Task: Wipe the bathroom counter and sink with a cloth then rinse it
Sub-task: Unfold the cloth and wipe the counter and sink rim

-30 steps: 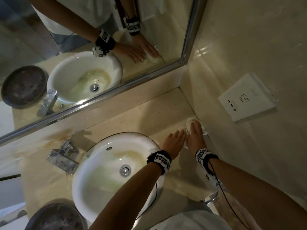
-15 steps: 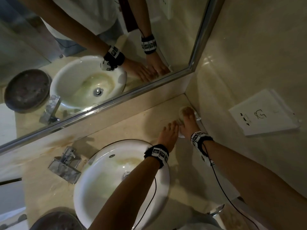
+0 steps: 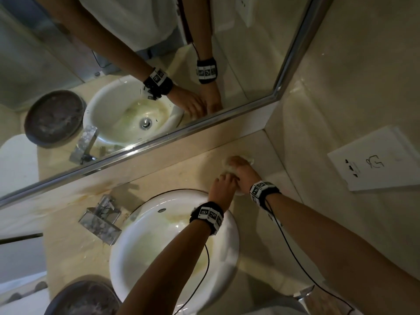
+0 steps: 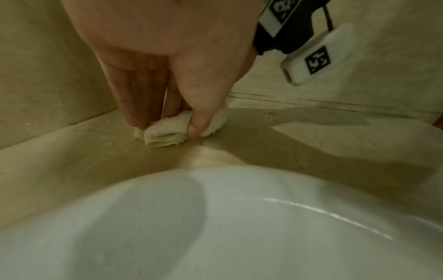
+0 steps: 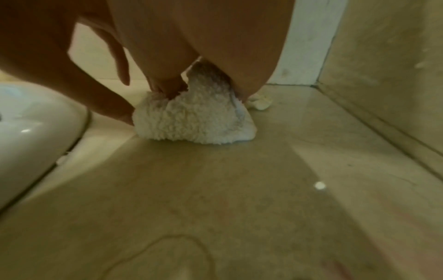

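Beside the glossy sink (image 3: 138, 248), right hand (image 3: 244, 172) grips fluffy cloth (image 5: 191, 121) (bunched); left hand (image 3: 222, 187) seemingly pinches it.

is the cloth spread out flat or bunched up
Bunched: the cloth is a thick wad on the counter, folded layers showing at its edge.

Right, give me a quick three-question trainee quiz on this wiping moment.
1. True or false: the left hand is clear of the cloth.
2. Where is the cloth? A) in the sink B) on the counter C) under the faucet
3. Fill in: the cloth's colour is ___.
Key: 1 false, the left hand pinches its end while the right hand grips it; 2 B; 3 white.
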Tool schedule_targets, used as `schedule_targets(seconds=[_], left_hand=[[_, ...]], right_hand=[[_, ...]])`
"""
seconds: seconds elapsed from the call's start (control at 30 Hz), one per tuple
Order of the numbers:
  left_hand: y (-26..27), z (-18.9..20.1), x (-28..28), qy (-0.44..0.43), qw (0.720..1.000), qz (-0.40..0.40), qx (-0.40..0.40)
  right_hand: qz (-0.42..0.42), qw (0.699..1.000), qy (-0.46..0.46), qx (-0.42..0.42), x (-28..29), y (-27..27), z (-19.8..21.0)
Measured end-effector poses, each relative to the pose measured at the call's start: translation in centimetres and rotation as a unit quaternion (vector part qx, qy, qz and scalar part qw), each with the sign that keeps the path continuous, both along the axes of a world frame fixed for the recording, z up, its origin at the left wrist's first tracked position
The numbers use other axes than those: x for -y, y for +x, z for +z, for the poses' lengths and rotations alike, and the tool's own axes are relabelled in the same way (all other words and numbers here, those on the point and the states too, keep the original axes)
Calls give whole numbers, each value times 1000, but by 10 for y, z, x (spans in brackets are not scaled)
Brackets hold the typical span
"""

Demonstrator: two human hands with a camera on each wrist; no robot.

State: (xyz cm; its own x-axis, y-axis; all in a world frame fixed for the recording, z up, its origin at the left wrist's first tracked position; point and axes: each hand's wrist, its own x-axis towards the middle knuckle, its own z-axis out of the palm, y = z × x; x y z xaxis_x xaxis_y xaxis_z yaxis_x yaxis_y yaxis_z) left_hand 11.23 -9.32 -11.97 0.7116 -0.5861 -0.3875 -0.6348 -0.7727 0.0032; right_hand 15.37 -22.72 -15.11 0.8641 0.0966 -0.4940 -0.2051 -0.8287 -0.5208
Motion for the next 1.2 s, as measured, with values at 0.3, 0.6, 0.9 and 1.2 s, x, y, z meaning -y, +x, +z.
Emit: schedule_targets(seconds=[0.3, 0.6, 0.9, 1.2], left_hand=[[-24, 21, -26, 11, 1000, 13, -9], [-38, 39, -18, 19, 1000, -19, 4], [-58, 33, 27, -3, 1000, -17, -22], [-70, 9, 33, 19, 999, -30, 7]], right_hand=[[21, 990, 86, 111, -29, -56, 7], [-142, 970, 67, 187, -2, -95, 24], [-291, 943, -79, 139, 46, -111, -11], [-179, 981, -65, 42, 53, -72, -7]])
